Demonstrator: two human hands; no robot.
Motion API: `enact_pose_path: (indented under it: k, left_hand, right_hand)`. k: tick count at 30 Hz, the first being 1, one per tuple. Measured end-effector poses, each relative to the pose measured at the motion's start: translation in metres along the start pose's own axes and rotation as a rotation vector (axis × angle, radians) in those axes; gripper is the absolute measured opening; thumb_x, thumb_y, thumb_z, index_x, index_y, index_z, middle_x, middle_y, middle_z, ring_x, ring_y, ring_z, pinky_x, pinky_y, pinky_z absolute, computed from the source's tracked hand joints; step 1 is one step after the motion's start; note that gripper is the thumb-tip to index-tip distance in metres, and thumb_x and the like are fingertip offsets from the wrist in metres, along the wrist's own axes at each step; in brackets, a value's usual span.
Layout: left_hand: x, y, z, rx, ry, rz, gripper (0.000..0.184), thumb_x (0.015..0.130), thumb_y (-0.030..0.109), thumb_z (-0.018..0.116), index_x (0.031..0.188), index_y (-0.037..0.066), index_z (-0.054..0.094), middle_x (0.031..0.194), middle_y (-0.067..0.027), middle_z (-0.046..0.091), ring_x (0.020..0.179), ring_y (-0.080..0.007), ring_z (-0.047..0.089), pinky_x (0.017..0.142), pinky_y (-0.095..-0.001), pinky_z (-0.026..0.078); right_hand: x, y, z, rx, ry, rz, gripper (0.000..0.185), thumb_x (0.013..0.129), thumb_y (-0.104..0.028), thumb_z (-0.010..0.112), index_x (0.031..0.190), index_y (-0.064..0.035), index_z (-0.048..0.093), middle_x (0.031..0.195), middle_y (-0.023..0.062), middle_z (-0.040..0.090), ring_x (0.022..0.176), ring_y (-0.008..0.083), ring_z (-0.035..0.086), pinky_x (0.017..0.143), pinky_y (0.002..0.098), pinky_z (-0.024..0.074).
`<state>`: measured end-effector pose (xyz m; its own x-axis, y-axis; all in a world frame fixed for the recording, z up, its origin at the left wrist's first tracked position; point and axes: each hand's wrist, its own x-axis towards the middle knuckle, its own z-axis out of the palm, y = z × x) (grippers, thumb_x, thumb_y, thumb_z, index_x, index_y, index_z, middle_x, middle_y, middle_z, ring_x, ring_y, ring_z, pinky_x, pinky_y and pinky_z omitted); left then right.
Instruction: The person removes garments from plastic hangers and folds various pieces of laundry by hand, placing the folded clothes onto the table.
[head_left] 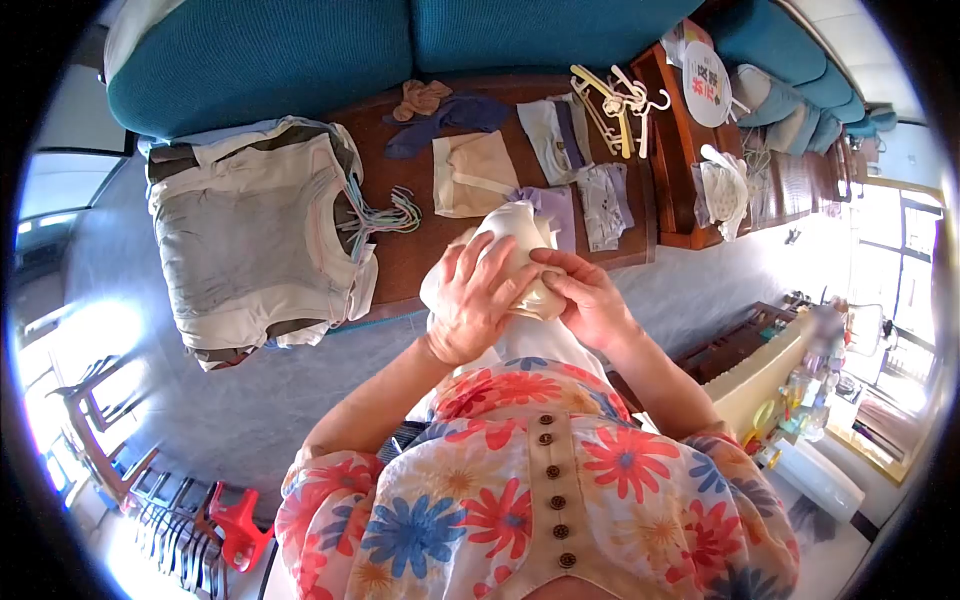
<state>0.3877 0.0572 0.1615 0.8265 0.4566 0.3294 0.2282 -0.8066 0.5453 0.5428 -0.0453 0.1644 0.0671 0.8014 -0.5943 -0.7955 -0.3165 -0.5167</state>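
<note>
A white cloth garment [512,228], folded into a thick bundle, is held in front of my body above my lap. My left hand [472,300] lies over its near left side, fingers bent around the cloth. At the right edge my right hand [590,297] pinches the fabric between thumb and fingers. Just beyond the bundle, a folded beige cloth [472,172] and a lavender cloth [552,212] lie on the brown bench [392,215]. A folded grey patterned garment [605,205] is beside the lavender one. What kind of garment I hold cannot be made out.
Shirts [250,220] on hangers lie stacked at the left. Blue cushions [290,55] line the back. Loose hangers [622,105], a purple cloth [445,122] and a round fan [707,83] lie farther off. A red stool [240,525] stands at the lower left.
</note>
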Motion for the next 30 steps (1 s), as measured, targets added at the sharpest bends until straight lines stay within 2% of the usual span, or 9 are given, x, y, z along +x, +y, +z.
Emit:
enact_pose_path:
  k: [5, 7, 10, 12, 13, 15, 19, 24, 30]
  left_hand:
    - [0.019, -0.019, 0.001, -0.126, -0.029, 0.057, 0.027, 0.065, 0.013, 0.063, 0.092, 0.01, 0.06, 0.086, -0.0068, 0.058, 0.086, -0.025, 0.056, 0.072, -0.0369, 0.044]
    - [0.029, -0.025, 0.003, -0.25, -0.008, 0.015, 0.018, 0.068, 0.012, 0.063, 0.086, 0.009, 0.06, 0.071, -0.0068, 0.058, 0.069, -0.0269, 0.059, 0.061, -0.036, 0.047]
    - [0.046, -0.027, -0.015, -0.377, -0.245, -0.065, 0.028, 0.066, 0.004, 0.063, 0.094, 0.003, 0.061, 0.081, -0.0127, 0.062, 0.075, -0.0333, 0.059, 0.065, -0.035, 0.049]
    - [0.056, -0.03, -0.025, -0.608, -0.276, -0.132, 0.026, 0.072, 0.004, 0.061, 0.099, 0.003, 0.06, 0.084, -0.0082, 0.064, 0.076, -0.0218, 0.061, 0.07, -0.03, 0.049]
    - [0.058, -0.033, -0.031, -0.749, -0.285, -0.19, 0.027, 0.074, 0.004, 0.061, 0.101, 0.003, 0.059, 0.086, -0.0062, 0.064, 0.077, -0.0178, 0.061, 0.071, -0.0286, 0.048]
    - [0.054, -0.049, -0.035, -1.024, -0.394, -0.443, 0.038, 0.077, 0.006, 0.063, 0.114, 0.003, 0.054, 0.096, -0.0017, 0.061, 0.087, -0.0086, 0.053, 0.078, -0.0257, 0.044]
    - [0.031, -0.068, -0.045, -1.282, -0.593, -0.559, 0.052, 0.071, 0.011, 0.068, 0.117, -0.002, 0.048, 0.108, -0.0074, 0.056, 0.098, -0.0149, 0.052, 0.085, -0.029, 0.043]
    - [0.004, -0.073, -0.029, -1.663, -0.455, -0.858, 0.05, 0.074, 0.021, 0.07, 0.112, -0.004, 0.051, 0.103, -0.0108, 0.06, 0.089, -0.0182, 0.06, 0.079, -0.0299, 0.048]
    - [0.015, -0.074, -0.039, -1.556, -0.296, -1.119, 0.049, 0.08, 0.034, 0.062, 0.105, -0.007, 0.054, 0.092, -0.0133, 0.062, 0.075, -0.0187, 0.063, 0.067, -0.0296, 0.052]
  right_hand:
    - [-0.009, -0.049, 0.008, -0.727, -0.012, 0.062, 0.042, 0.081, -0.021, 0.063, 0.116, -0.003, 0.049, 0.106, 0.0082, 0.056, 0.096, 0.0177, 0.056, 0.08, 0.0276, 0.0454]
    - [-0.005, -0.066, 0.022, -1.192, -0.064, -0.478, 0.054, 0.074, -0.028, 0.069, 0.117, -0.0017, 0.048, 0.103, 0.0103, 0.058, 0.093, 0.0233, 0.057, 0.079, 0.031, 0.0457]
    - [0.007, -0.059, 0.021, -1.522, -0.134, -0.722, 0.06, 0.066, -0.027, 0.074, 0.116, -0.0035, 0.05, 0.095, 0.014, 0.061, 0.086, 0.0282, 0.059, 0.075, 0.036, 0.0463]
    - [0.018, -0.046, 0.014, -1.467, -0.201, -0.572, 0.052, 0.068, -0.023, 0.072, 0.113, -0.0048, 0.053, 0.088, 0.0131, 0.062, 0.078, 0.0242, 0.061, 0.069, 0.0343, 0.0479]
    - [0.017, -0.049, 0.017, -1.453, -0.024, -0.24, 0.034, 0.072, -0.016, 0.067, 0.103, -0.005, 0.06, 0.076, 0.0093, 0.063, 0.066, 0.0148, 0.06, 0.06, 0.0305, 0.0486]
    - [0.024, -0.042, 0.011, -1.281, -0.042, -0.297, 0.026, 0.075, -0.014, 0.066, 0.098, -0.0028, 0.061, 0.07, 0.0071, 0.063, 0.06, 0.0103, 0.058, 0.055, 0.0286, 0.0476]
    - [0.026, -0.048, 0.019, -0.897, -0.09, -0.245, 0.023, 0.079, -0.014, 0.065, 0.099, -0.0034, 0.061, 0.081, 0.0027, 0.064, 0.072, 0.0059, 0.056, 0.064, 0.0243, 0.0472]
    - [0.023, -0.059, 0.021, -0.648, -0.105, -0.008, 0.03, 0.077, -0.017, 0.069, 0.101, -0.0019, 0.061, 0.092, 0.0035, 0.063, 0.083, 0.0095, 0.057, 0.075, 0.0236, 0.0456]
    - [0.018, -0.03, 0.015, -0.547, -0.237, 0.092, 0.07, 0.071, -0.019, 0.074, 0.128, -0.0023, 0.037, 0.119, 0.0095, 0.05, 0.111, 0.0168, 0.046, 0.094, 0.0293, 0.0376]
